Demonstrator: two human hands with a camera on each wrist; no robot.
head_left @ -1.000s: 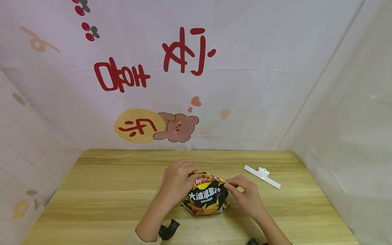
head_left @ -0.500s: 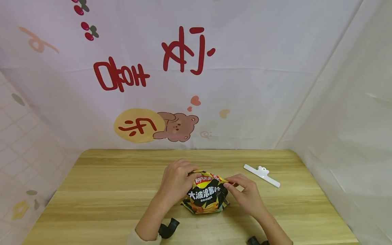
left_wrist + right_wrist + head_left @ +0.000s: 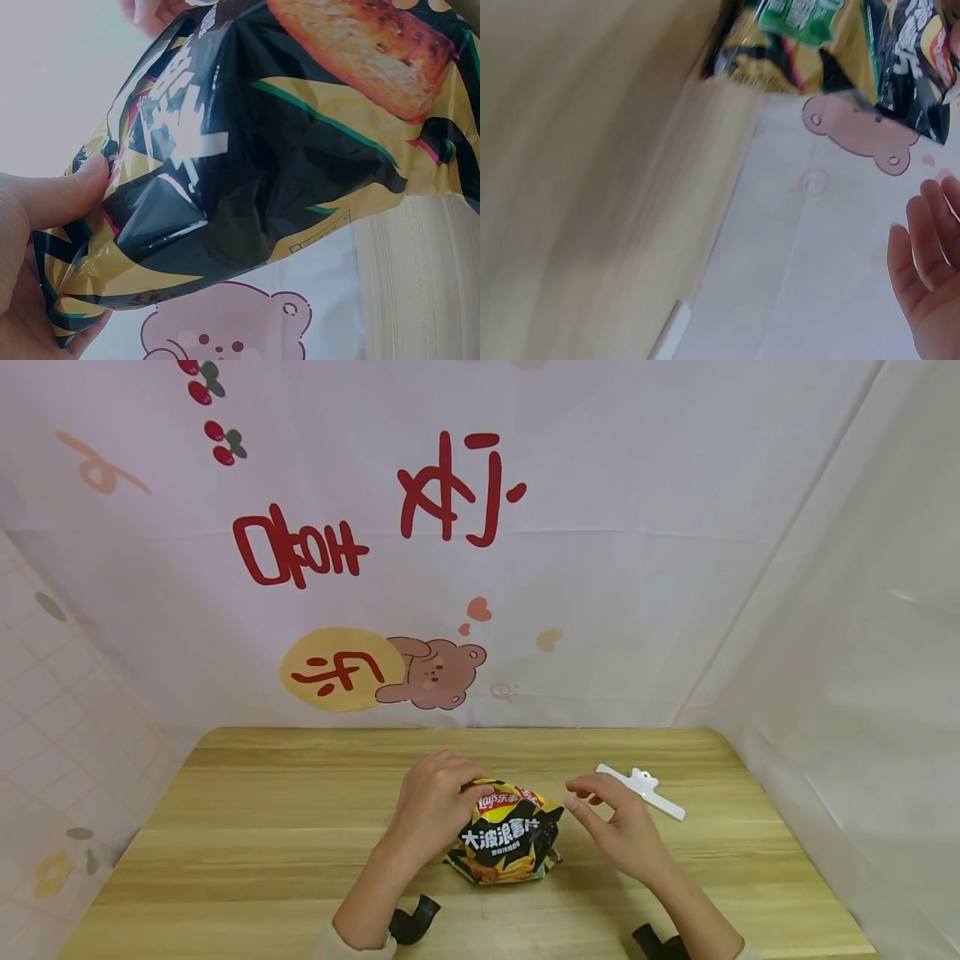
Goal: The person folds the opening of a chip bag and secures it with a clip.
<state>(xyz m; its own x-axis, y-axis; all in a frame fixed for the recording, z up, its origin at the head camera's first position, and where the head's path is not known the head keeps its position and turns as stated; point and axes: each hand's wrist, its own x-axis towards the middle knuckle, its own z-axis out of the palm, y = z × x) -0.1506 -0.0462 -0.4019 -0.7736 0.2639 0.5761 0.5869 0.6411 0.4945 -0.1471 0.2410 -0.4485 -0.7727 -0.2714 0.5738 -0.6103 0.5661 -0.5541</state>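
Observation:
A black and yellow bag of chips (image 3: pixel 502 835) stands on the wooden table, its top edge folded over. My left hand (image 3: pixel 438 802) pinches the bag's upper left corner, with the thumb on the printed front, as the left wrist view also shows on the bag (image 3: pixel 247 165). Just off the upper right corner is my right hand (image 3: pixel 618 827), its fingers relaxed and apart from the bag. In the right wrist view, that hand (image 3: pixel 934 277) holds nothing, and the bag (image 3: pixel 817 45) hangs over at the top.
Behind my right hand, a white sealing clip (image 3: pixel 645 785) lies on the table (image 3: pixel 285 827). A white printed curtain (image 3: pixel 637 568) hangs along the back edge. Black curved pieces (image 3: pixel 412 922) show at each wrist.
My right hand has let go of the bag's right corner and moved a little to the right. The left hand keeps its pinch on the bag.

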